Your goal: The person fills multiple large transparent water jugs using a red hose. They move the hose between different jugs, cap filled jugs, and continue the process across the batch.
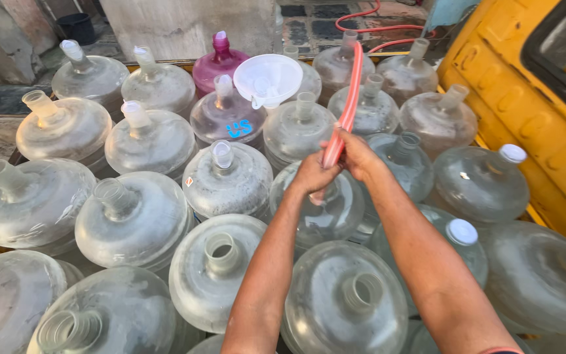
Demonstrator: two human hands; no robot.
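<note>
A red hose (348, 108) runs from the ground at the back down to my hands. Both hands grip it near its lower end: my left hand (314, 174) below, my right hand (356, 155) just above. The hose tip is hidden behind my left hand, over a clear water jug (325, 216) in the middle of the load. Several large clear plastic jugs stand packed together all around it, some capped in white, some with open necks. A white funnel (268, 78) sits in the neck of a jug farther back.
One pink jug (218, 63) stands among the clear ones at the back. A yellow vehicle wall (525, 98) rises along the right side. Beyond the jugs lie a concrete wall (185, 23), tiled ground and a dark bucket (76, 27).
</note>
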